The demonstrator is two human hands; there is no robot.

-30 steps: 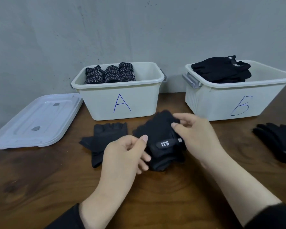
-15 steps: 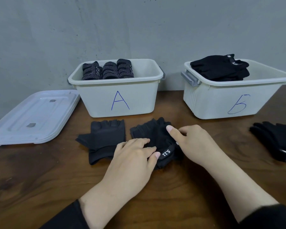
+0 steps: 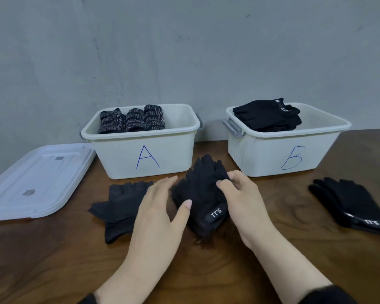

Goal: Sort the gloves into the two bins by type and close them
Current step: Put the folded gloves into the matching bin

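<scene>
Soft, even light falling from above, faint shadows pooling under the hands on the dark brown wooden bench (image 3: 53,270), black gloves losing detail, wide-angle bending showing at the edges, mild softness overall

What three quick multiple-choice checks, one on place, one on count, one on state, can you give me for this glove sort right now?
1. Where does the white lid lie?
A. on bin A
B. on the table, left of bin A
C. inside bin B

2. How many rolled patterned gloves show in bin A?
A. one
B. three
C. five

3. What is the right hand doing?
A. pinching the black glove
B. resting flat on the table
C. gripping bin B

Key: 1 B, the lid sits flat on the wood beside the bin; 2 B, three rolls stand side by side; 3 A, its fingers curl onto the fabric.
</scene>
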